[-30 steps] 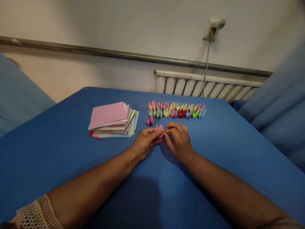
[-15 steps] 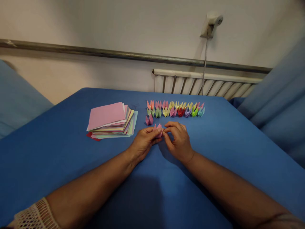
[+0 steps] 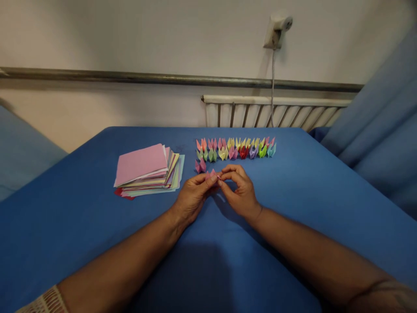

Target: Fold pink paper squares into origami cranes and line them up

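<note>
My left hand and my right hand meet over the blue table, both pinching a small pink folded paper piece between the fingertips. Most of that piece is hidden by my fingers. Just beyond it stands a single pink folded piece. Behind that, two rows of several coloured folded pieces stand side by side. A stack of coloured paper sheets, pink on top, lies left of my hands.
The table's far edge runs close to a wall with a metal rail and a white radiator. Blue curtains hang at the right, and more blue fabric shows at the left. A cord hangs from a wall fitting.
My hands have stayed together on the pink piece, with the fingers shifting slightly. The view has tilted and drifted a little, so everything sits lower and to the left.
</note>
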The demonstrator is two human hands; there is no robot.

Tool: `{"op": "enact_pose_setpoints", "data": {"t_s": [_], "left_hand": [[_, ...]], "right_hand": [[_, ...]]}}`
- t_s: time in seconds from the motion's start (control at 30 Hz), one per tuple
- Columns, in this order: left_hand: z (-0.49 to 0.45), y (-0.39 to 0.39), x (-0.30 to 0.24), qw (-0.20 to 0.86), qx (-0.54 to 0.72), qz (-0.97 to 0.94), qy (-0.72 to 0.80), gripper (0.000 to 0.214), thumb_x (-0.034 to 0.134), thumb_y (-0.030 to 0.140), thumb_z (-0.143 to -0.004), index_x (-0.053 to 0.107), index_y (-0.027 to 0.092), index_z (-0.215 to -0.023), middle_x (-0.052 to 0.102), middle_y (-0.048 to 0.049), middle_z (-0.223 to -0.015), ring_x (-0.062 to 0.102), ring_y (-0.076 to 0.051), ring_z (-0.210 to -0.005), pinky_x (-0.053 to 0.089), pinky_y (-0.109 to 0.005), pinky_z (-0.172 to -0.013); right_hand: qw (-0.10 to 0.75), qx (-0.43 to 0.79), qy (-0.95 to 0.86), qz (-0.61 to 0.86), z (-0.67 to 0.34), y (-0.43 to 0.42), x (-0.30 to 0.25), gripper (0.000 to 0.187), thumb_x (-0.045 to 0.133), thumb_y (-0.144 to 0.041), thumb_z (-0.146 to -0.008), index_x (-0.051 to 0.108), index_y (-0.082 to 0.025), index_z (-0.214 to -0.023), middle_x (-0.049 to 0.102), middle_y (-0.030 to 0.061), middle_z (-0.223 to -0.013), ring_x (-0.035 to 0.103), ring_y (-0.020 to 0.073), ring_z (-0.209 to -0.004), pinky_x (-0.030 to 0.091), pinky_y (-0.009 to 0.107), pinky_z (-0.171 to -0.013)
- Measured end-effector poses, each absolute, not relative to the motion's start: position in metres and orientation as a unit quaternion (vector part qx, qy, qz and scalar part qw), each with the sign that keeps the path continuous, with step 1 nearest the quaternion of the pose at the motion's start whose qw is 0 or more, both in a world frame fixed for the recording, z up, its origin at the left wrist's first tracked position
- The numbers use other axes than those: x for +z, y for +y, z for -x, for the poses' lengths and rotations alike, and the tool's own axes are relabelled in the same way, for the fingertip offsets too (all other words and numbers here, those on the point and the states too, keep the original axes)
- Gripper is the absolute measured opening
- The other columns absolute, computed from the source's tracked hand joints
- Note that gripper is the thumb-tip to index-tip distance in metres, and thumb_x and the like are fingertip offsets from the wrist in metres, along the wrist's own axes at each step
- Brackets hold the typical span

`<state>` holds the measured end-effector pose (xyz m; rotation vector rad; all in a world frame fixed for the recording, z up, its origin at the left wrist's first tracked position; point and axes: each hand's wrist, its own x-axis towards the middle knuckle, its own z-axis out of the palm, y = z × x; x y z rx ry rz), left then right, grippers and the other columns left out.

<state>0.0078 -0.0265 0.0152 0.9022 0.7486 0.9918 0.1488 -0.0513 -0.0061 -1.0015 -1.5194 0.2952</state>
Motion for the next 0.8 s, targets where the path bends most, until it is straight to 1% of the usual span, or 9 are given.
{"op": "enact_pose_setpoints", "data": {"t_s": [0.13, 0.33, 0.47, 0.7, 0.8], "left_hand": [[-0.0075, -0.0258, 0.0174, 0.710, 0.457, -0.415, 0.339, 0.018, 0.080, 0.027, -0.068, 0.073, 0.014, -0.078, 0.070, -0.0042, -0.085, 0.061, -0.011, -0.080, 0.047, -0.022, -0.080], [-0.0058, -0.0250, 0.0196, 0.702, 0.454, -0.423, 0.349, 0.015, 0.080, 0.026, -0.067, 0.072, 0.014, -0.072, 0.069, -0.0035, -0.083, 0.061, -0.011, -0.080, 0.048, -0.022, -0.079], [-0.0050, -0.0250, 0.0195, 0.707, 0.449, -0.419, 0.352, 0.015, 0.079, 0.026, -0.068, 0.071, 0.014, -0.073, 0.069, -0.0033, -0.082, 0.061, -0.011, -0.079, 0.048, -0.023, -0.079], [-0.0043, -0.0247, 0.0178, 0.714, 0.450, -0.404, 0.353, 0.014, 0.078, 0.023, -0.069, 0.071, 0.013, -0.076, 0.069, -0.0021, -0.080, 0.060, -0.009, -0.075, 0.047, -0.019, -0.078], [-0.0035, -0.0243, 0.0156, 0.716, 0.451, -0.400, 0.352, 0.013, 0.078, 0.023, -0.069, 0.070, 0.014, -0.073, 0.067, -0.0004, -0.076, 0.059, -0.008, -0.073, 0.047, -0.018, -0.076]], "right_hand": [[0.584, 0.110, -0.670, 0.445, -0.1497, -0.0520, -0.0063, 0.009, 0.058, -0.016, -0.083, 0.062, -0.023, -0.087, 0.057, 0.0053, -0.100, 0.057, 0.0190, -0.098, 0.047, 0.039, -0.089], [0.559, 0.097, -0.689, 0.451, -0.1505, -0.0535, -0.0068, 0.010, 0.057, -0.017, -0.084, 0.062, -0.023, -0.090, 0.058, 0.0065, -0.104, 0.057, 0.0202, -0.100, 0.046, 0.041, -0.089], [0.551, 0.090, -0.695, 0.452, -0.1499, -0.0536, -0.0074, 0.009, 0.056, -0.019, -0.085, 0.062, -0.023, -0.091, 0.058, 0.0065, -0.104, 0.057, 0.0202, -0.100, 0.046, 0.041, -0.088], [0.543, 0.080, -0.702, 0.454, -0.1477, -0.0538, -0.0073, 0.009, 0.056, -0.018, -0.085, 0.062, -0.022, -0.090, 0.060, 0.0061, -0.104, 0.057, 0.0198, -0.100, 0.045, 0.040, -0.088], [0.543, 0.084, -0.703, 0.451, -0.1471, -0.0538, -0.0067, 0.009, 0.056, -0.018, -0.085, 0.062, -0.022, -0.089, 0.061, 0.0057, -0.103, 0.057, 0.0196, -0.100, 0.045, 0.040, -0.089]]}}
